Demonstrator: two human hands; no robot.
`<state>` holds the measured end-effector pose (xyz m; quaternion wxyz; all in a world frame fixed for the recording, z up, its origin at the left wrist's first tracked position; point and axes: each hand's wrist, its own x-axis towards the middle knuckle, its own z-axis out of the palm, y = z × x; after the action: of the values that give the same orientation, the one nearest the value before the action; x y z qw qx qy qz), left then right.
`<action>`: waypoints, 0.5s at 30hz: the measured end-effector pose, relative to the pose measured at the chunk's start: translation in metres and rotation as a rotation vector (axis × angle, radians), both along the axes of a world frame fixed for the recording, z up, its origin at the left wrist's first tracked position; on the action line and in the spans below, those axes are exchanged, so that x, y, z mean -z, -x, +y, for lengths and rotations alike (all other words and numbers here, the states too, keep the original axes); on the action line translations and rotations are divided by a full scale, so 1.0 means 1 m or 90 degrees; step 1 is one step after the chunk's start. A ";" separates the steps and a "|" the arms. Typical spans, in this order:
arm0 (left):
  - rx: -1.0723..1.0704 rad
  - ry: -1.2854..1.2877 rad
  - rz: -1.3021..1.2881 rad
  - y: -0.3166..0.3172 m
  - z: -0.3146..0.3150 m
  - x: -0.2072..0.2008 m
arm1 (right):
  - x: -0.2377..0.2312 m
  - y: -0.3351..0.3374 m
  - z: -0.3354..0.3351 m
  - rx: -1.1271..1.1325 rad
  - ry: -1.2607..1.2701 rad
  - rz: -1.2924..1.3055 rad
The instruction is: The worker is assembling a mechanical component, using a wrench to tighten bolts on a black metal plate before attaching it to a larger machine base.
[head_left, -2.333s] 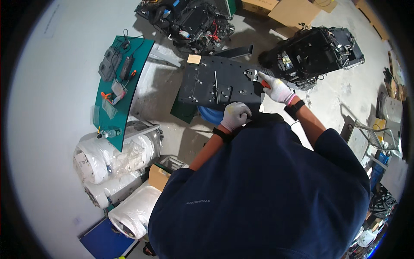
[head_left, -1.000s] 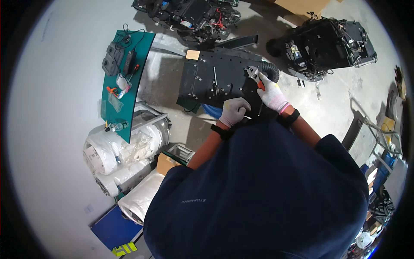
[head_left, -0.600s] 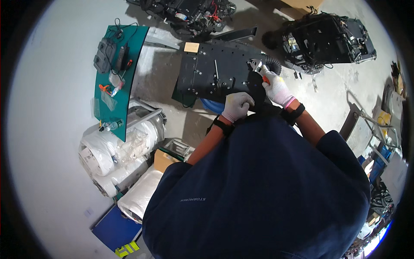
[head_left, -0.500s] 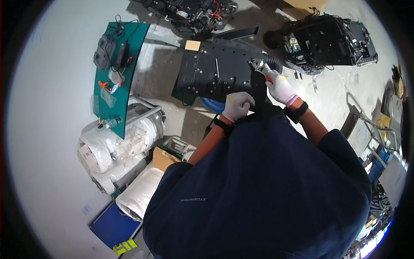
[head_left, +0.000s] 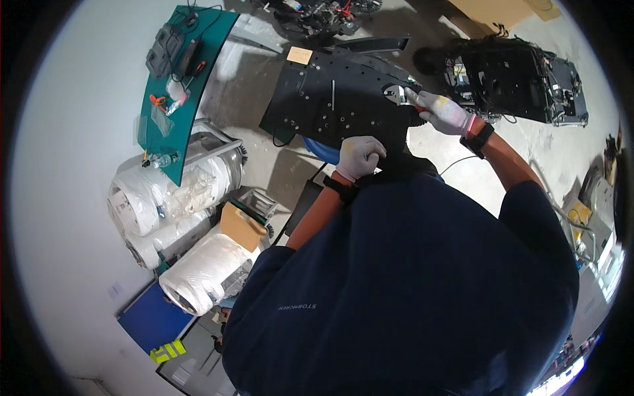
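Observation:
My right hand (head_left: 446,115), in a white glove, is closed around the red handle of a wrench (head_left: 398,96). The wrench's silver, wide-jawed head lies over the right end of a black panel (head_left: 310,99). My left hand (head_left: 361,158), gloved too, is curled at the panel's near edge; its fingers hide whatever may be in them. Small bolts and holes dot the panel. A thin metal rod (head_left: 333,95) lies upon it, and a tan paper piece (head_left: 300,55) sits at its far left corner.
To the left stands a green-topped table (head_left: 198,86) with cables, orange-handled pliers (head_left: 158,102) and a bottle (head_left: 165,159). White wrapped cylindrical units (head_left: 205,270) and a cardboard box (head_left: 242,226) are below it. Another black machine (head_left: 508,79) is at the right, with a wired assembly (head_left: 317,18) beyond the panel.
The view has shifted and turned a little. My right hand and the wrench have swung slightly outward to the right, while my left hand stays at the panel's near edge.

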<state>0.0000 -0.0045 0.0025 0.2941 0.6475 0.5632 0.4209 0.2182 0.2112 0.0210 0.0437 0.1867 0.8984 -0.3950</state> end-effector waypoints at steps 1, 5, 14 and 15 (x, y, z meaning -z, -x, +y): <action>-0.006 0.002 0.002 -0.001 0.000 0.000 | -0.003 0.002 0.002 -0.008 0.000 0.002; -0.027 0.004 0.013 -0.003 -0.001 0.001 | -0.006 0.003 0.006 -0.021 0.032 -0.024; -0.089 0.014 0.031 -0.009 -0.001 0.002 | 0.008 0.002 -0.020 0.083 0.088 0.066; -0.095 0.016 0.037 -0.010 -0.001 0.001 | 0.010 0.001 -0.029 0.149 0.123 0.101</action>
<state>0.0096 -0.0055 0.0020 0.2536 0.6118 0.6232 0.4159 0.2167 0.1821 0.0109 -0.0563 0.2533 0.8290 -0.4954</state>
